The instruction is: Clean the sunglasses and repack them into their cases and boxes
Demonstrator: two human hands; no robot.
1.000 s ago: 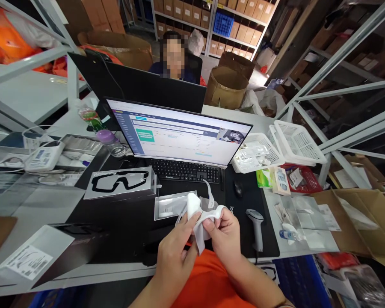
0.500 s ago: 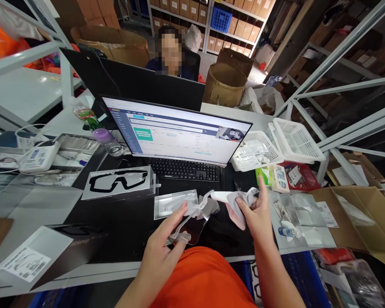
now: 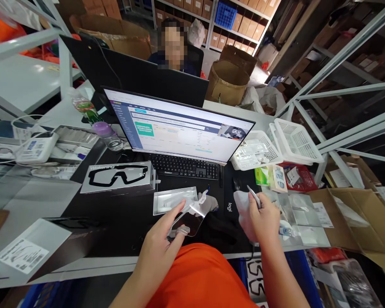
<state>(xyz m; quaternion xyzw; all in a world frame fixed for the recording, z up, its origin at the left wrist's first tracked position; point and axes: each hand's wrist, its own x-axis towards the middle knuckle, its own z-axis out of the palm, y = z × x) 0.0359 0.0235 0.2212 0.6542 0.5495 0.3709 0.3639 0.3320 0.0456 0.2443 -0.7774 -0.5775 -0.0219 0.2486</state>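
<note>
In my left hand (image 3: pixel 165 239) I grip a pair of glasses (image 3: pixel 191 223) with a dark, mirror-like lens and clear-looking frame parts, thumb and fingers at its left end. A crumpled whitish wrap (image 3: pixel 201 201) lies against its upper right side. My right hand (image 3: pixel 265 216) is closed around a pale grey cloth (image 3: pixel 243 209) that hangs to the left of the fingers. From the top of that fist sticks a slim grey, pen-like piece (image 3: pixel 254 196); its kind is unclear. Just behind the glasses lies an open clear-and-white box (image 3: pixel 170 202).
A monitor (image 3: pixel 179 128) and keyboard (image 3: pixel 182 166) stand ahead. Glasses boxes, one upright (image 3: pixel 117 177) and one nearer (image 3: pixel 28 252), sit at left. White baskets (image 3: pixel 297 141) and a cardboard box (image 3: pixel 349 209) are at right. A person (image 3: pixel 173 47) sits behind the monitors.
My right hand has moved right and closed, carrying the pale cloth away from the glasses; the whitish strip no longer stretches between the hands. My left hand keeps hold of the glasses.
</note>
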